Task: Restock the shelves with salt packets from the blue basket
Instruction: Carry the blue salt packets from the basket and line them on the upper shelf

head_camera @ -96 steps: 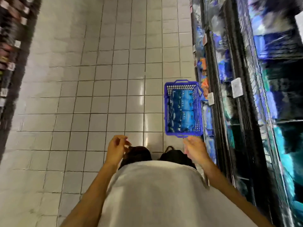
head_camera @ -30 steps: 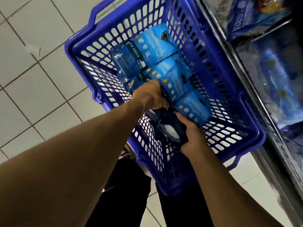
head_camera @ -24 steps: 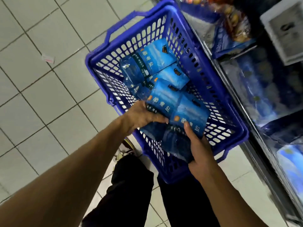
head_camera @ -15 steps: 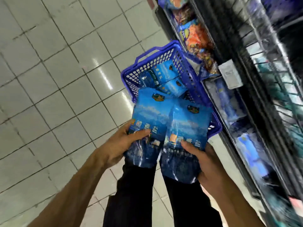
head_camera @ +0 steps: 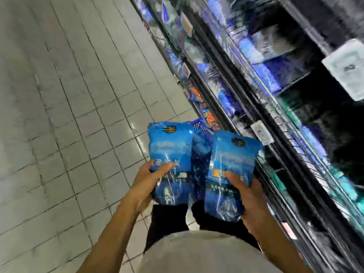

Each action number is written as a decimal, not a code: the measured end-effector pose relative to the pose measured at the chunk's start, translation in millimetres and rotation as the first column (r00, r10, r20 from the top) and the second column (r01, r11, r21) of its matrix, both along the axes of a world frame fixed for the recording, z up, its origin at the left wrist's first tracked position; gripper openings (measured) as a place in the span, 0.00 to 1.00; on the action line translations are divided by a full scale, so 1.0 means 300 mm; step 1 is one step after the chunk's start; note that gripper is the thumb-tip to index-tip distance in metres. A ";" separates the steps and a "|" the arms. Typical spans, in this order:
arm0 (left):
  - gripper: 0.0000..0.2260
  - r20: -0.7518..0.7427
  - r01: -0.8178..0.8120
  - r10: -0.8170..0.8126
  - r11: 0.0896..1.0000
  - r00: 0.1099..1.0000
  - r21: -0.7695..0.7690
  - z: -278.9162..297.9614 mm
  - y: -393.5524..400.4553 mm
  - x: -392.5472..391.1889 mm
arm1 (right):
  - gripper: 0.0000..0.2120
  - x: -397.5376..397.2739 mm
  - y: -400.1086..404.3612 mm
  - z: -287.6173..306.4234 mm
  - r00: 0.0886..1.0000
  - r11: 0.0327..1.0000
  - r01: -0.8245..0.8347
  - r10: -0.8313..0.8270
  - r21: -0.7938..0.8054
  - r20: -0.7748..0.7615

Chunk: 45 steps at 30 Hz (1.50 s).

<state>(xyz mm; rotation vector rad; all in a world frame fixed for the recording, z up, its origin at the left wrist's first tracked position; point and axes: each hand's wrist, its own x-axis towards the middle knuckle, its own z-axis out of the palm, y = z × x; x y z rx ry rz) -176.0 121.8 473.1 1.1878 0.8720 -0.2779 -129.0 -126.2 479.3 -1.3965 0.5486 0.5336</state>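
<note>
While you stand by the shelves (head_camera: 262, 107), your left hand (head_camera: 146, 181) and right hand (head_camera: 249, 196) each pinch one salt packet (head_camera: 170, 150) by its lower half (thumbs in front), likely ready to shelve. Blue basket (head_camera: 201, 128) mostly hidden behind them; contents unseen.

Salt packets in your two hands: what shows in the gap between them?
Between the left packet and right packet, the head view shows the blue basket on the floor below.
</note>
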 end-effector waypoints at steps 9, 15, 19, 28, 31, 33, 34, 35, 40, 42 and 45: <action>0.26 0.155 0.179 -0.182 0.983 0.971 0.031 0.239 -0.023 0.100 | 0.29 -0.064 -0.156 0.230 0.978 0.984 0.174 -0.176 0.026 0.112; 0.23 0.227 0.454 -0.453 0.890 0.862 0.055 0.274 -0.064 0.259 | 0.15 -0.173 -0.170 0.291 0.869 0.894 0.448 -0.440 0.020 0.227; 0.22 0.225 0.670 -0.669 0.738 0.709 0.081 0.267 -0.103 0.325 | 0.16 -0.355 -0.173 0.317 0.713 0.746 0.664 -0.652 0.051 0.258; 0.20 0.225 0.944 -0.932 0.314 0.285 0.104 0.320 -0.451 0.266 | 0.28 -0.881 -0.163 0.348 0.200 0.213 0.977 -0.940 0.016 0.275; 0.26 0.250 0.977 -0.960 0.168 0.130 0.134 0.329 -0.601 0.172 | 0.27 -1.044 -0.156 0.362 0.060 0.069 0.997 -0.954 0.020 0.295; 0.33 0.249 0.983 -0.968 0.081 0.039 0.162 0.332 -0.701 0.096 | 0.25 -1.149 -0.151 0.369 -0.020 -0.010 0.999 -0.952 0.034 0.307; 0.34 0.256 0.986 -0.967 0.044 0.002 0.159 0.334 -0.751 0.054 | 0.26 -1.202 -0.152 0.370 -0.065 -0.056 0.998 -0.949 0.040 0.309; 0.34 0.264 0.988 -0.964 0.007 -0.034 0.155 0.338 -0.800 0.006 | 0.27 -1.254 -0.155 0.373 -0.109 -0.100 0.994 -0.944 0.044 0.310; 0.30 0.296 0.969 -0.934 -0.142 -0.199 0.203 0.353 -1.037 -0.281 | 0.32 -1.535 -0.199 0.387 -0.269 -0.264 0.963 -0.914 0.058 0.303; 0.33 0.320 0.962 -0.918 -0.175 -0.236 0.209 0.356 -1.134 -0.414 | 0.31 -1.661 -0.240 0.396 -0.299 -0.297 0.953 -0.903 0.055 0.309; 0.33 0.350 0.961 -0.903 -0.189 -0.251 0.201 0.363 -1.278 -0.631 | 0.29 -1.865 -0.331 0.410 -0.305 -0.313 0.949 -0.897 0.028 0.320</action>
